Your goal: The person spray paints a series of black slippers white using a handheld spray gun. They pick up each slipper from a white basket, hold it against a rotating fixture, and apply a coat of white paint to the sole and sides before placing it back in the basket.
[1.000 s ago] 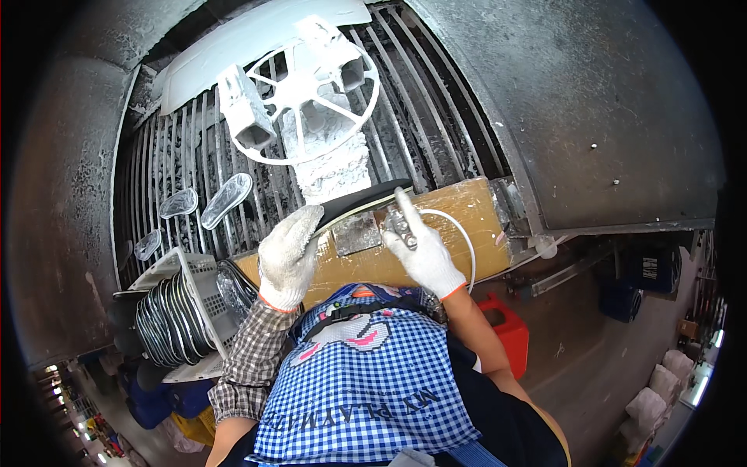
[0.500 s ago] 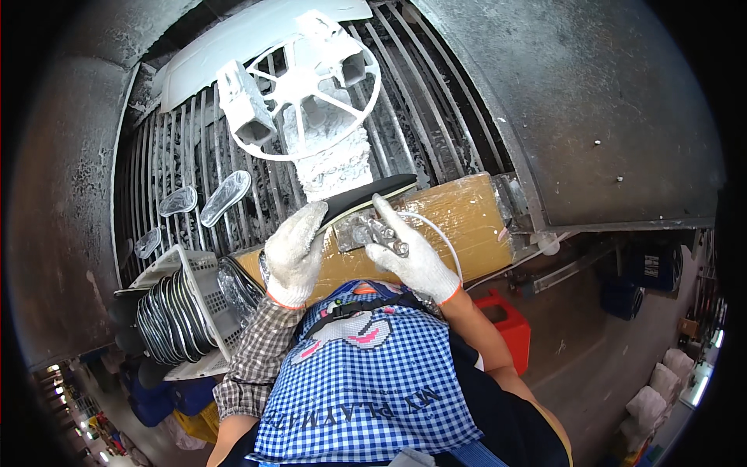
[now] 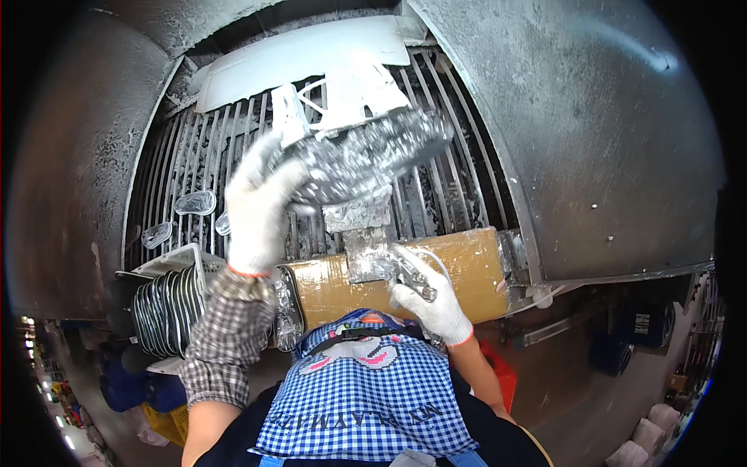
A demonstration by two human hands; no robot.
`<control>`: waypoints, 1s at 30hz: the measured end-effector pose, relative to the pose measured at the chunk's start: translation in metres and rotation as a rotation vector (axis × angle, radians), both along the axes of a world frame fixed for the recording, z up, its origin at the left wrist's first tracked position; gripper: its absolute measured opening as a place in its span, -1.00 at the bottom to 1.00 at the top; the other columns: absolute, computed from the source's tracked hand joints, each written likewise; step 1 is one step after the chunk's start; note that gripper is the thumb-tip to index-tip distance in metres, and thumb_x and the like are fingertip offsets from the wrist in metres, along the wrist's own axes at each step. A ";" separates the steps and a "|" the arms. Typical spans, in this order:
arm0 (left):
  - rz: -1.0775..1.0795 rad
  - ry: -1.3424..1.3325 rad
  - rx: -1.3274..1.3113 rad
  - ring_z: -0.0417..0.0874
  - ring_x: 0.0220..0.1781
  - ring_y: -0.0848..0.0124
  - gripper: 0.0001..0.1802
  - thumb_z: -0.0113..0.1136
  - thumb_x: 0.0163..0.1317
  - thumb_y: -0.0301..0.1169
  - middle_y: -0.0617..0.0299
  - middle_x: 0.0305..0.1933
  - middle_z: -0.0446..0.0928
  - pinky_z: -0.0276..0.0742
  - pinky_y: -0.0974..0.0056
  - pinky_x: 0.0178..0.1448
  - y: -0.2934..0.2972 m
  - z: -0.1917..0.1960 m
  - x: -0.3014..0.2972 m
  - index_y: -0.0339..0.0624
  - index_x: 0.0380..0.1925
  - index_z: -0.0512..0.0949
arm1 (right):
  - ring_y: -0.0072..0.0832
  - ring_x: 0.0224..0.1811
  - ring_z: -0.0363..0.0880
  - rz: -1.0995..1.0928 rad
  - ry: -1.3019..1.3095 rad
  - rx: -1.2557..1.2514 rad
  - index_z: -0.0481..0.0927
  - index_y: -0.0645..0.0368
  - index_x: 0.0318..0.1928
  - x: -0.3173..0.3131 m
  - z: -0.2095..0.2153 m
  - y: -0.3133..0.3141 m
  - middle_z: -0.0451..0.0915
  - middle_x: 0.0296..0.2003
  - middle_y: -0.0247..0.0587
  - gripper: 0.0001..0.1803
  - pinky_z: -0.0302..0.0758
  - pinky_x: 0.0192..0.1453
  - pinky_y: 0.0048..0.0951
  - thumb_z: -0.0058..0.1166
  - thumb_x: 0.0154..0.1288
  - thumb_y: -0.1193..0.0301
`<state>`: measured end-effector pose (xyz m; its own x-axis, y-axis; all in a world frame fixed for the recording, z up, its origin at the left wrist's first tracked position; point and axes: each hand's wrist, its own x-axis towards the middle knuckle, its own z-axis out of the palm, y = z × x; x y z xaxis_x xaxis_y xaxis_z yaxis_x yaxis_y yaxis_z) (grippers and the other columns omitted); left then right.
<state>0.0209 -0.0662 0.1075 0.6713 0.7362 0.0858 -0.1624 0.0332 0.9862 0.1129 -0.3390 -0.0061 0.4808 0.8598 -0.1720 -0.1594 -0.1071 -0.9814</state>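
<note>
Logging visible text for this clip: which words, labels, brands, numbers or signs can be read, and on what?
Blue-and-white checked bib apron: dark printed lettering, upside down in view; wording not copied here.
Dark blue boxy bin, far right: pale marking, too small to read.

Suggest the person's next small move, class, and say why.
Perhaps set the long, speckled black piece onto the white-coated blocks: the white-gloved left hand holds it, blurred, overlapping them in view; the white-gloved right hand has a silver metal tool.
</note>
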 end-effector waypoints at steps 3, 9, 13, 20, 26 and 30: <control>0.123 -0.131 0.020 0.84 -0.18 0.41 -0.42 0.29 0.46 -0.52 -0.03 -0.01 0.74 0.79 0.46 -0.36 0.040 0.029 0.014 -0.51 0.41 0.42 | -0.62 -0.17 0.62 -0.125 0.024 0.020 0.27 0.38 0.61 0.001 -0.008 -0.002 0.65 -0.02 -0.24 -0.22 0.59 -0.01 -0.54 0.25 0.47 0.49; 0.086 -0.169 -0.011 0.85 -0.16 0.33 -0.57 0.28 0.44 -0.57 -0.08 0.05 0.74 0.83 0.40 -0.39 0.131 0.030 0.039 -0.48 0.27 0.57 | -0.74 -0.12 0.57 -0.210 -0.145 -0.031 0.25 0.29 0.64 0.009 -0.008 -0.008 0.69 0.01 -0.38 -0.25 0.57 0.01 -0.61 0.21 0.56 0.46; 0.056 -0.183 -0.055 0.86 -0.17 0.31 -0.59 0.27 0.42 -0.60 -0.07 0.07 0.75 0.85 0.37 -0.34 0.143 0.024 0.057 -0.44 0.26 0.61 | -0.72 -0.10 0.58 -0.240 -0.057 -0.007 0.24 0.32 0.64 0.008 -0.013 -0.010 0.69 0.10 -0.34 -0.25 0.58 0.05 -0.59 0.21 0.56 0.47; 0.046 -0.062 0.014 0.81 -0.15 0.37 -0.51 0.33 0.40 -0.47 -0.05 0.06 0.74 0.74 0.40 -0.41 0.155 0.009 0.070 -0.47 0.28 0.58 | -0.69 -0.09 0.59 -0.210 -0.030 -0.009 0.25 0.34 0.63 0.009 -0.015 -0.012 0.69 0.05 -0.35 -0.26 0.58 0.05 -0.58 0.20 0.57 0.44; 0.113 0.044 0.130 0.75 -0.41 0.44 -0.44 0.39 0.35 -0.42 -0.06 -0.03 0.77 0.65 0.44 -0.46 0.166 0.002 0.067 -0.54 0.28 0.57 | -0.69 -0.07 0.60 -0.208 -0.081 -0.078 0.24 0.32 0.64 0.005 -0.001 -0.007 0.69 0.07 -0.33 -0.25 0.60 0.07 -0.56 0.20 0.57 0.42; 0.152 0.183 0.195 0.57 -0.63 0.58 -0.52 0.34 0.38 -0.49 0.10 -0.28 0.75 0.52 0.48 -0.57 0.157 0.007 0.067 -0.46 0.27 0.60 | -0.70 -0.10 0.59 -0.233 -0.046 -0.057 0.23 0.31 0.65 0.004 -0.002 -0.008 0.68 0.04 -0.34 -0.23 0.59 0.04 -0.57 0.21 0.56 0.42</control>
<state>0.0880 0.0910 0.1146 0.5719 0.8110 0.1233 0.0294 -0.1705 0.9849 0.1172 -0.3470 -0.0081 0.6735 0.7142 -0.1907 -0.1417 -0.1285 -0.9815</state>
